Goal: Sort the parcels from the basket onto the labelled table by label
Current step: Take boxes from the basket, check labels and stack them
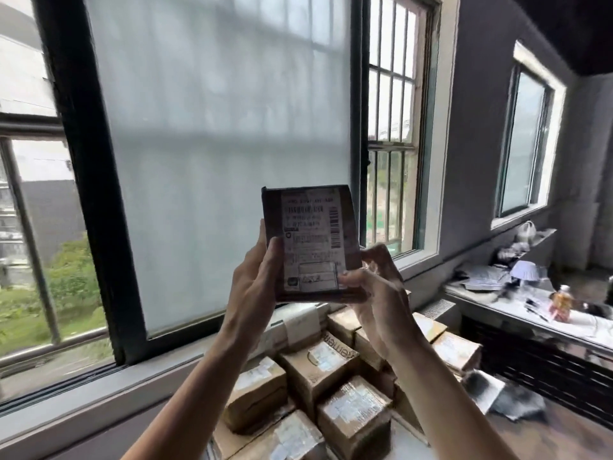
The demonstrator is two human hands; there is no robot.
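Frosted window (215, 144) behind, cardboard boxes (318, 370) stacked below; left hand (255, 280), right hand (378, 293) fingers (348, 278) grip parcel (311, 240).

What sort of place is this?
Likely a makeshift parcel-sorting room: taped cardboard parcels piled below the window, a labelled parcel held up in the left hand and right hand, a cluttered counter alongside.

Shipping label (310, 240) on the raised parcel (350, 227): barcodes, but the print is too blurred to read. A carton (311, 373) below shows the partial letters "eme".
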